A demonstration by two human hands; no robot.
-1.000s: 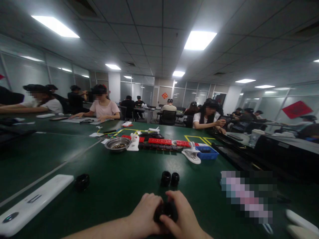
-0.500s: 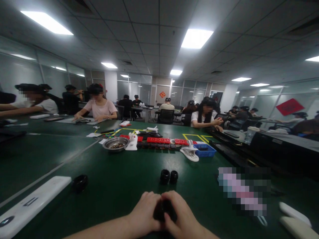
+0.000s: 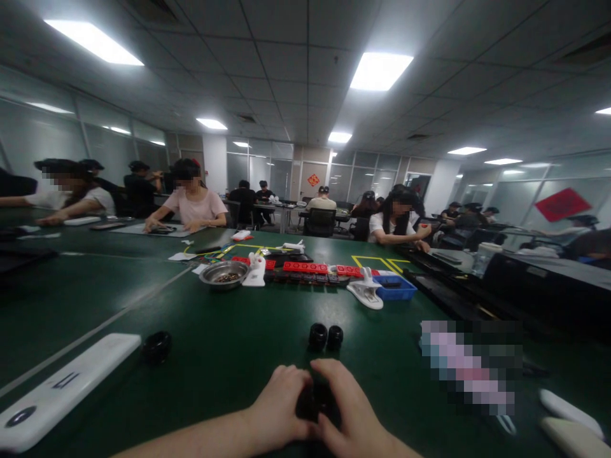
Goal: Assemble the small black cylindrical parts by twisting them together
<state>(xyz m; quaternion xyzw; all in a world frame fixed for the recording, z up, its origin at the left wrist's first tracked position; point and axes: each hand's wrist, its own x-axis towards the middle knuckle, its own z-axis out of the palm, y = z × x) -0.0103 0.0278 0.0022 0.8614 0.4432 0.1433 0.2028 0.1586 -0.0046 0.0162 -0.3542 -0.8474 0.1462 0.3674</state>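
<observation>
Black part [image 3: 317, 402] sits low at the near edge of the green counter [image 3: 229, 356], clasped between both hands. Left hand [image 3: 281, 404] and right hand [image 3: 348, 413] curl their fingers closed around it, just behind two black caps [image 3: 325, 336].

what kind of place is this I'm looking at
Most likely an open-plan office used as a hand-assembly workroom. People sit at long green-topped tables, parts lie out in a metal bowl and a blue tray, and both hands grip a small black part.
</observation>
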